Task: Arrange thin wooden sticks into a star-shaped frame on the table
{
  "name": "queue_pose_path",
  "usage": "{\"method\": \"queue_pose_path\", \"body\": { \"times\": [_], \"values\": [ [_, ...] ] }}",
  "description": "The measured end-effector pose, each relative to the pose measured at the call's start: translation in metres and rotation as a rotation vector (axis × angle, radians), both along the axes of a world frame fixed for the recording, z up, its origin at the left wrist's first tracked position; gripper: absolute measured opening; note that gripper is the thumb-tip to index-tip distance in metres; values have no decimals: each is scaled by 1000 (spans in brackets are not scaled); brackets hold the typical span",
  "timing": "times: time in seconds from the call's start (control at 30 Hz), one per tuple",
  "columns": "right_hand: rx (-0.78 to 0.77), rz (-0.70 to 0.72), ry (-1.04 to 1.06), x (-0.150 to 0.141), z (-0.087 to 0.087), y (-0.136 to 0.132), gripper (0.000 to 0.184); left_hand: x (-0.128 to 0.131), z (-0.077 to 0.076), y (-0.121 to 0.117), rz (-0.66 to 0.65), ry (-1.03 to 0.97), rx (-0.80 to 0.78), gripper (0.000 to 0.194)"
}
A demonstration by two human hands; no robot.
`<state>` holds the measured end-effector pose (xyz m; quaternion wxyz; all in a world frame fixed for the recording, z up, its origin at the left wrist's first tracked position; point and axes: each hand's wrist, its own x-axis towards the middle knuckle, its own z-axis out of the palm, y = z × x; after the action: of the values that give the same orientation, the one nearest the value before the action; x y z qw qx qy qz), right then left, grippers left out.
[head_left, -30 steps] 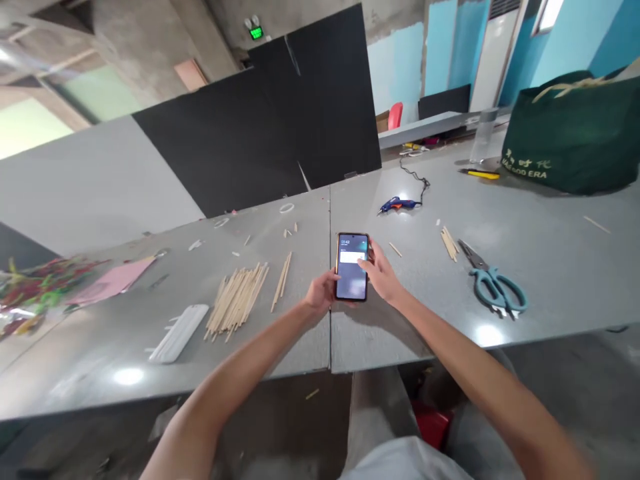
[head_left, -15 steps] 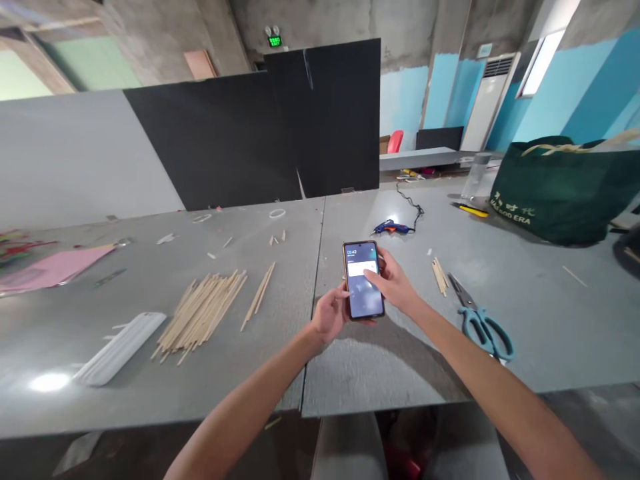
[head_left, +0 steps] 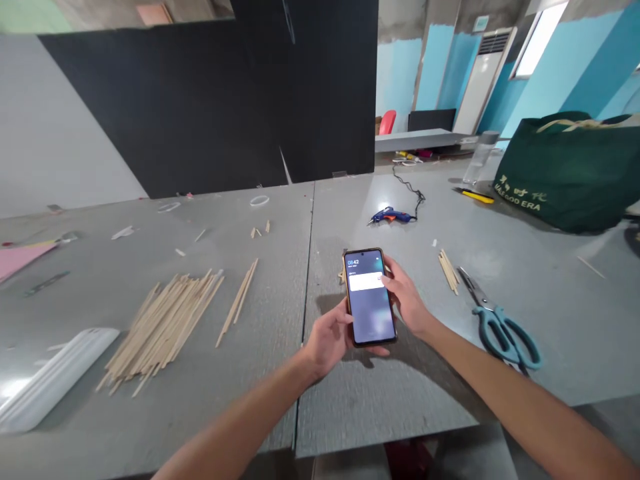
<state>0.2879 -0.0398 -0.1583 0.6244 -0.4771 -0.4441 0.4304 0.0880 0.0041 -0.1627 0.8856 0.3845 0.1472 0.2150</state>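
Note:
A smartphone [head_left: 371,310] with a lit lock screen is held upright-facing above the table, between both my hands. My left hand [head_left: 330,339] wraps its lower left side, thumb on the edge and fingers beneath. On the other side, my right hand [head_left: 406,293] grips the right edge, its thumb over the screen near a white notification box. Part of a small wooden piece [head_left: 341,275] peeks out behind the phone. Right of my hands lie a few short sticks [head_left: 449,272] and scissors [head_left: 500,327] with blue-grey handles.
A pile of wooden sticks [head_left: 165,327], two separate sticks [head_left: 239,300] and a white packet [head_left: 60,377] lie on the left. Further back are a blue glue gun [head_left: 391,215], a yellow cutter [head_left: 477,196], a clear bottle [head_left: 481,160] and a green bag [head_left: 570,177]. A black panel [head_left: 225,107] rises behind.
My view has tilted down and shifted right. The right thumb has moved from the middle of the screen toward its right edge; both hands still hold the phone.

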Motion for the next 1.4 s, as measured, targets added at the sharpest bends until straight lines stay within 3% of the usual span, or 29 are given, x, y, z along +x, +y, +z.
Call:
{"method": "queue_pose_path", "body": {
  "times": [0.27, 0.4, 0.47, 0.57, 0.67, 0.77, 0.97, 1.13, 1.3, 1.4],
  "values": [
    [-25, -16, -47, 3, -3, -2, 66, 0, 4, -3, -12, -10, 1, 68],
    [25, -42, -75, 7, 2, 2, 64, -8, 21, 12, 14, -39, -20, 67],
    [95, -103, -102, 12, 6, 5, 60, -17, 35, 25, 81, -74, 8, 75],
    [168, -193, -118, 20, 8, 9, 51, -33, 53, 44, 307, -112, 79, 80],
    [181, -235, -153, 25, 4, 12, 43, -40, 62, 56, 493, -84, 109, 79],
    [154, -252, -246, 26, -4, 14, 38, -38, 59, 60, 509, -55, 117, 82],
    [51, -330, -430, 38, -16, 25, 36, -23, 32, 50, 194, -76, 114, 86],
    [19, -492, -326, 68, -10, 37, 33, -15, 19, 35, 52, -66, 89, 84],
    [15, -713, -283, 108, 2, 40, 26, -16, 28, 37, 144, -19, 114, 82],
    [-61, -770, -458, 112, 2, 38, 30, -20, 36, 49, 279, 63, 127, 84]
  ]
}}
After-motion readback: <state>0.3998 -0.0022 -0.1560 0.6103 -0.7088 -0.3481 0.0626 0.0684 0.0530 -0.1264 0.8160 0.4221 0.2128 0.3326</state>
